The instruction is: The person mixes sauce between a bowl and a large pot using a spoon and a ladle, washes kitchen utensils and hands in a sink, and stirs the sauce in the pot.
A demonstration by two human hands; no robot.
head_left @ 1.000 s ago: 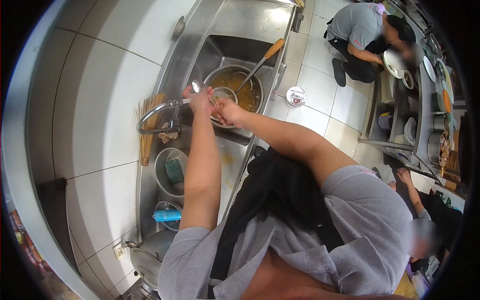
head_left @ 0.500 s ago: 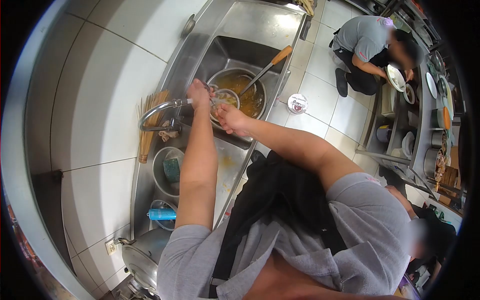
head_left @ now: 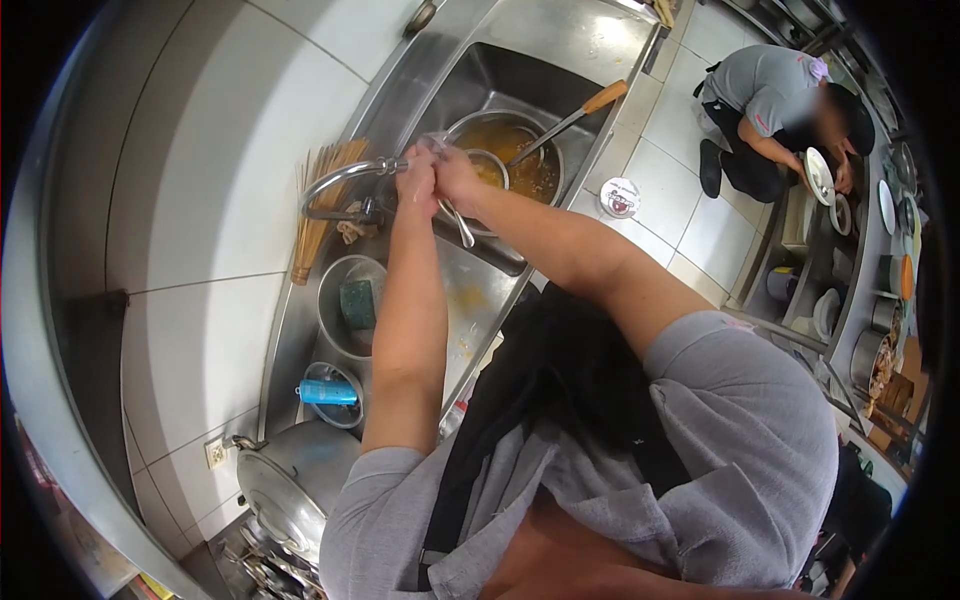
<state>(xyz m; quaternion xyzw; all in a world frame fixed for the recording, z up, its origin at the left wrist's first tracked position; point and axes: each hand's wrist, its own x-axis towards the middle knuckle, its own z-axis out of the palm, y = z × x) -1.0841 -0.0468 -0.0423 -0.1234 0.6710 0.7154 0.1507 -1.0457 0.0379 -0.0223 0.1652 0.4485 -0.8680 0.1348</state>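
My left hand point(head_left: 417, 182) and my right hand point(head_left: 458, 174) are pressed together under the tap's spout point(head_left: 388, 167). Both are closed around a metal spoon point(head_left: 463, 228), whose handle pokes out below them toward me; its other end is hidden by my fingers. Wet shine blurs the fingertips. Right beside my right hand, a small metal bowl or strainer point(head_left: 505, 172) sits in a large round basin point(head_left: 562, 170) of yellowish-brown water with floating bits. A ladle-like tool with a wooden handle point(head_left: 605, 96) leans across the basin's rim.
The basin stands in a steel sink point(head_left: 475, 75). Nearer me are a pot point(head_left: 327, 300) holding a green sponge point(head_left: 356, 303), a blue bottle point(head_left: 328, 391) in a bowl, and a lidded pot point(head_left: 285, 480). A bamboo brush point(head_left: 318, 215) rests by the wall. A co-worker point(head_left: 765, 95) crouches by shelves with a plate.
My right hand has moved up against my left under the spout. The spoon handle now shows below the hands. The camera view has shifted, so the sink appears farther right and higher.
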